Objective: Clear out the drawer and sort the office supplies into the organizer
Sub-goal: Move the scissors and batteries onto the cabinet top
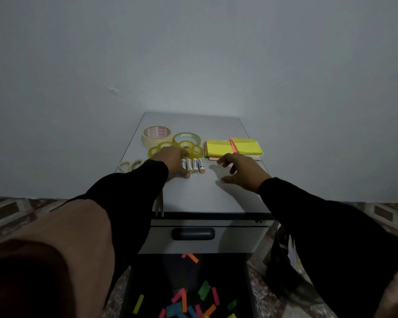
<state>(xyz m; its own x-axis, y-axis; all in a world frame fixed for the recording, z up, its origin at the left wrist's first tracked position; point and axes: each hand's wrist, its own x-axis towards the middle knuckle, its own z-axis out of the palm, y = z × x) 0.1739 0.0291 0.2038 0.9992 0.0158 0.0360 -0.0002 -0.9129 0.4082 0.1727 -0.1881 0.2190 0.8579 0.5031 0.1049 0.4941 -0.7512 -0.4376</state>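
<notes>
Drawer (189,292), dark inside and pulled open at the foot of the grey metal cabinet (216,193), with small bright paper strips (182,301) scattered on its bottom, not yet cleared. On the cabinet top: four white cylindrical batteries (192,165) laid in a tidy row near the middle; rolls of clear yellowish tape (186,143) and a wide cream masking tape roll (157,135) behind them; yellow sticky-note pads (233,146) to the right; pale-handled scissors (131,165) at the left edge. Left hand (172,160) laid flat beside the leftmost battery, fingers fairly straight, grasping nothing. Right hand (240,172) hovering just right of the row, fingers loosely curled, also empty. No organizer visible. Risks: a nudge from either hand rolling the round batteries off the front edge into the open drawer; a sleeve sweeping the scissors off the left edge; featherlight strips sliding away when pinched.
</notes>
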